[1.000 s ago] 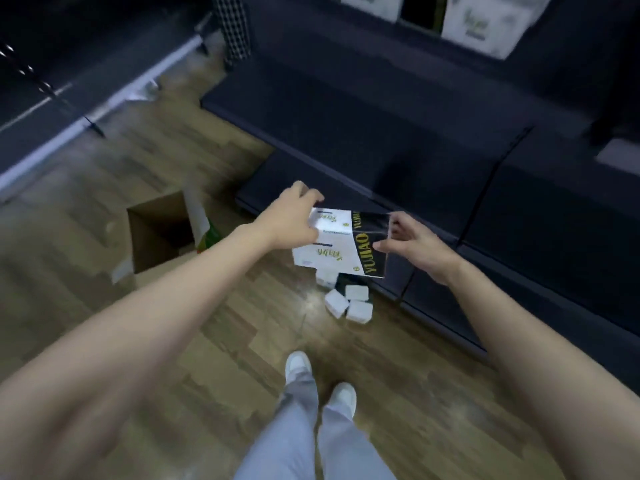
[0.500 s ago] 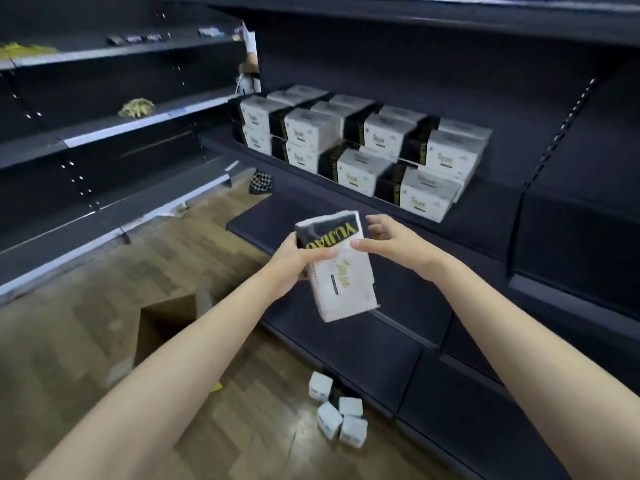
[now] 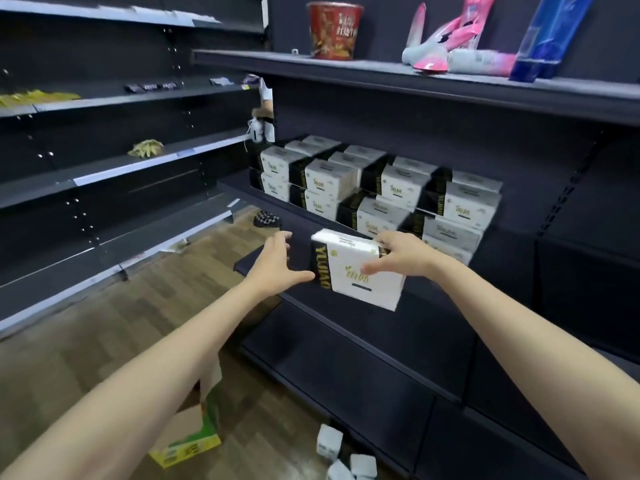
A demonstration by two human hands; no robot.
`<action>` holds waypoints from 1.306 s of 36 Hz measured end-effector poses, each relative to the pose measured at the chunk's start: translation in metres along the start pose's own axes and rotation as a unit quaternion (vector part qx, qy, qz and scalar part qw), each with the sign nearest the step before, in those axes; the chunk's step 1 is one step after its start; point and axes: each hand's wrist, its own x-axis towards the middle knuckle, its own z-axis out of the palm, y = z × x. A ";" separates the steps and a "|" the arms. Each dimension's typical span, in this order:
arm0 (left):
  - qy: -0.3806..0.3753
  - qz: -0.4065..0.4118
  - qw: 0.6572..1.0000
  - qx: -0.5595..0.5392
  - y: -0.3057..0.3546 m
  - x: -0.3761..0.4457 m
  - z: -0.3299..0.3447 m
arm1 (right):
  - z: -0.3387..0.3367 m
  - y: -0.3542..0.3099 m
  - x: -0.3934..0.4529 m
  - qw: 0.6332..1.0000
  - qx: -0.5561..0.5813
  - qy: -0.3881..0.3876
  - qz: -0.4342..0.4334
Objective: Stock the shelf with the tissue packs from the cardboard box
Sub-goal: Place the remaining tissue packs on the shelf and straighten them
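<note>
At shelf front | right grip (image 3: 403, 259) clasps tissue pack (image 3: 360, 271) | left grip (image 3: 277, 263) released, thumb touching

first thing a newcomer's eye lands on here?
The white-and-black tissue pack mid-frame, gripped by the right hand, with the left hand open at its black end. Behind it, stacked matching packs fill the middle shelf. Above, a red cup and pink pouches stand out against the dark shelving.
</note>
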 end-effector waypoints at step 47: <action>-0.191 0.250 0.896 0.312 0.002 0.096 -0.033 | 0.006 -0.014 0.071 0.942 -0.316 0.113 0.029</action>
